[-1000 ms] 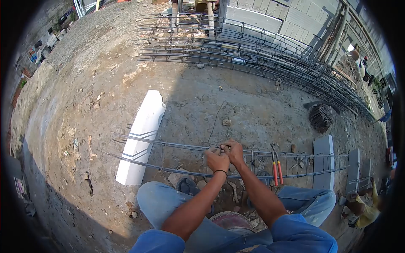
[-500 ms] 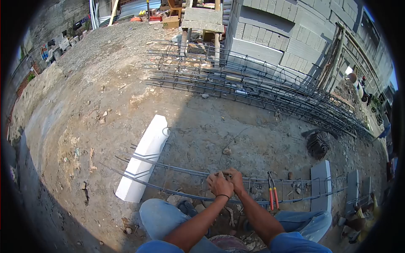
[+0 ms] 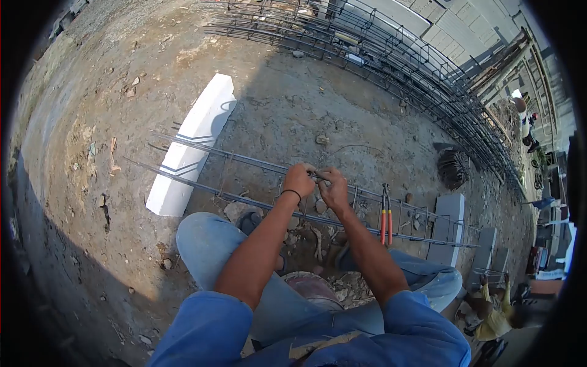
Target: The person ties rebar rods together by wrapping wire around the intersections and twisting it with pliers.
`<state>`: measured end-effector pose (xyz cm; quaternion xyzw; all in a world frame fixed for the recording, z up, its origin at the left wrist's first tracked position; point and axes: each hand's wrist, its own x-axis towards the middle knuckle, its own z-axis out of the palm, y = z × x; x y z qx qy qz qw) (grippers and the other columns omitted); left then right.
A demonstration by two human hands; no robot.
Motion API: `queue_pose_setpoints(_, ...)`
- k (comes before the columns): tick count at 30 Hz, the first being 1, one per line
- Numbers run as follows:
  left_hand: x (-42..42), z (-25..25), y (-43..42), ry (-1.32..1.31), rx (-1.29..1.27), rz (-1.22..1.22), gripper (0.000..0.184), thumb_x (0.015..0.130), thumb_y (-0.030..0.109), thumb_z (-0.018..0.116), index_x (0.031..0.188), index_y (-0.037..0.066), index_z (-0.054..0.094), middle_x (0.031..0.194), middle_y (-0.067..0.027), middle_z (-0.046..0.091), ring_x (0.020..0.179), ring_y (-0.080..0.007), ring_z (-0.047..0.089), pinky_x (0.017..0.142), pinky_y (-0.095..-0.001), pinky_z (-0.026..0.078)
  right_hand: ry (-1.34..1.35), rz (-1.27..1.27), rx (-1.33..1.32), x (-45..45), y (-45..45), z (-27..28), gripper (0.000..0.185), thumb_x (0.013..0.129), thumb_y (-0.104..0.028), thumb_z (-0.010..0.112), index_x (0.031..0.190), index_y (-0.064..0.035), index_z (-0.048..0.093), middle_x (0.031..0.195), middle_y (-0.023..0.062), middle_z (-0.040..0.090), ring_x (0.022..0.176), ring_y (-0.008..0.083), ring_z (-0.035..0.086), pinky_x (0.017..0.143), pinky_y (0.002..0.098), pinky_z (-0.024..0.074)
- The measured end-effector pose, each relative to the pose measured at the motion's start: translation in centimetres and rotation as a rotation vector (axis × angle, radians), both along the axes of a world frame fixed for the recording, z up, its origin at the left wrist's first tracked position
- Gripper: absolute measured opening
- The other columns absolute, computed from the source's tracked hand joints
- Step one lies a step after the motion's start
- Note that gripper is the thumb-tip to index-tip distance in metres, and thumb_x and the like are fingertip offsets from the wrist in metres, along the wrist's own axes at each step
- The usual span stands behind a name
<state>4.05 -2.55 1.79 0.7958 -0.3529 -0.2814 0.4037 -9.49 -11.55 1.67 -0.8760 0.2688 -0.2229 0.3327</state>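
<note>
A narrow rebar cage lies across in front of my knees, its long bars joined by thin stirrups. At its far bar, my left hand is closed, knuckles up. My right hand pinches close beside it, to the right. Between the fingertips shows a small dark piece, too small to name. Red-handled pincers rest against the cage, right of my hands, jaws toward the far bar. Under the cage's left end lies a white block; a grey block supports its right part.
Several long rebar cages are stacked at the back, before pale blocks. A dark bundle stands on the ground at right. Between my legs is a reddish bucket. Another person is at lower right by more grey blocks.
My view has tipped downward, showing more of my arms and legs. My hands, bunched together before, are now slightly apart at the fingertips. The pincers still rest against the cage.
</note>
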Motion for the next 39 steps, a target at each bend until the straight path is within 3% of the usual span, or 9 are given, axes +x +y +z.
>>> queue_pose_setpoints(7, 0.4, 0.6, 0.0, 0.102, 0.075, -0.005, 0.036, 0.077, -0.003, 0.063, 0.11, 0.005, 0.076, 0.11, -0.0209, 0.073, 0.1, -0.0384, 0.069, 0.09, -0.0438, 0.055, 0.024, 0.147, -0.486, 0.8, -1.9, 3.0, 0.03, 0.079, -0.006, 0.073, 0.109, -0.0087, 0.07, 0.109, 0.0096, 0.069, 0.109, 0.032, 0.062, 0.108, 0.0546, 0.0385)
queue_pose_setpoints(12, 0.1, 0.8, 0.0, 0.128, 0.105, -0.007, 0.036, 0.08, -0.002, 0.066, 0.113, 0.007, 0.076, 0.115, -0.0226, 0.071, 0.105, -0.0382, 0.068, 0.092, -0.0456, 0.054, 0.264, 0.281, -0.398, 1.1, -3.8, 2.3, 0.021, 0.084, -0.016, 0.074, 0.104, -0.0111, 0.072, 0.105, 0.0076, 0.069, 0.113, 0.0293, 0.062, 0.116, 0.0568, 0.0296)
queue_pose_setpoints(18, -4.2, 0.9, 0.8, -0.314, -0.135, 0.497, 0.035, 0.075, -0.002, 0.066, 0.11, -0.001, 0.07, 0.098, -0.0219, 0.073, 0.09, -0.0423, 0.068, 0.086, -0.047, 0.054, 0.321, 0.27, -0.379, 1.6, -4.4, 1.8, 0.015, 0.087, -0.027, 0.073, 0.094, -0.013, 0.073, 0.099, 0.0063, 0.069, 0.105, 0.0289, 0.063, 0.111, 0.0534, 0.0327)
queue_pose_setpoints(20, -4.2, 1.2, 0.5, 0.152, 0.032, 0.805, 0.035, 0.076, 0.005, 0.072, 0.109, -0.007, 0.066, 0.108, -0.024, 0.07, 0.099, -0.0455, 0.067, 0.089, -0.049, 0.053, 0.268, 0.27, -0.38, 1.9, -4.2, 2.2, 0.016, 0.087, -0.028, 0.073, 0.092, -0.0128, 0.074, 0.097, 0.0065, 0.069, 0.102, 0.0294, 0.063, 0.107, 0.052, 0.0352)
queue_pose_setpoints(24, -3.1, -6.9, -0.7, 0.58, -0.084, 0.831, 0.031, 0.084, 0.008, 0.074, 0.108, -0.007, 0.062, 0.106, -0.0214, 0.07, 0.095, -0.0393, 0.07, 0.085, -0.047, 0.056, 0.364, 0.319, -0.34, 2.7, -4.4, 2.8, 0.015, 0.088, -0.026, 0.071, 0.09, -0.0114, 0.074, 0.096, 0.0065, 0.069, 0.102, 0.0301, 0.062, 0.098, 0.0493, 0.0372)
queue_pose_setpoints(26, -3.0, -4.3, 0.2, 1.162, -0.384, 0.71, 0.024, 0.092, 0.012, 0.073, 0.105, -0.005, 0.063, 0.097, -0.0161, 0.071, 0.075, -0.0241, 0.071, 0.063, -0.0338, 0.057, 0.426, 0.348, -0.314, 2.5, -4.3, 3.1, 0.015, 0.088, -0.025, 0.07, 0.091, -0.0111, 0.074, 0.097, 0.0064, 0.069, 0.103, 0.0303, 0.062, 0.098, 0.0488, 0.0373)
queue_pose_setpoints(29, -3.5, -2.6, -0.3, 1.27, -0.405, 0.694, 0.02, 0.095, 0.011, 0.07, 0.106, -0.004, 0.063, 0.094, -0.0161, 0.071, 0.077, -0.0232, 0.072, 0.062, -0.0331, 0.059, 0.448, 0.344, -0.328, 2.1, -4.3, 4.1, 0.02, 0.088, -0.023, 0.071, 0.1, -0.0082, 0.073, 0.1, 0.01, 0.069, 0.103, 0.0328, 0.062, 0.097, 0.0476, 0.039)
queue_pose_setpoints(33, -3.1, -4.4, -0.5, 1.35, -0.394, 0.707, 0.016, 0.097, 0.011, 0.068, 0.103, -0.002, 0.064, 0.093, -0.0145, 0.071, 0.078, -0.0215, 0.072, 0.057, -0.0317, 0.057, 0.256, -0.247, -0.273, -4.7, -4.1, 8.1, 0.038, 0.086, -0.016, 0.073, 0.12, -0.0002, 0.065, 0.109, 0.0211, 0.067, 0.106, 0.039, 0.061, 0.093, 0.0492, 0.0449)
queue_pose_setpoints(39, -2.4, -2.4, -0.2, 1.606, -0.325, 0.79, 0.014, 0.096, 0.012, 0.07, 0.101, -0.001, 0.067, 0.093, -0.0124, 0.07, 0.072, -0.0167, 0.067, 0.05, -0.0258, 0.053, 0.682, -0.58, -0.254, -19.3, -4.5, 5.0, 0.058, 0.081, -0.025, 0.08, 0.125, 0.0058, 0.057, 0.111, 0.0267, 0.066, 0.107, 0.0451, 0.062, 0.09, 0.0516, 0.0487)
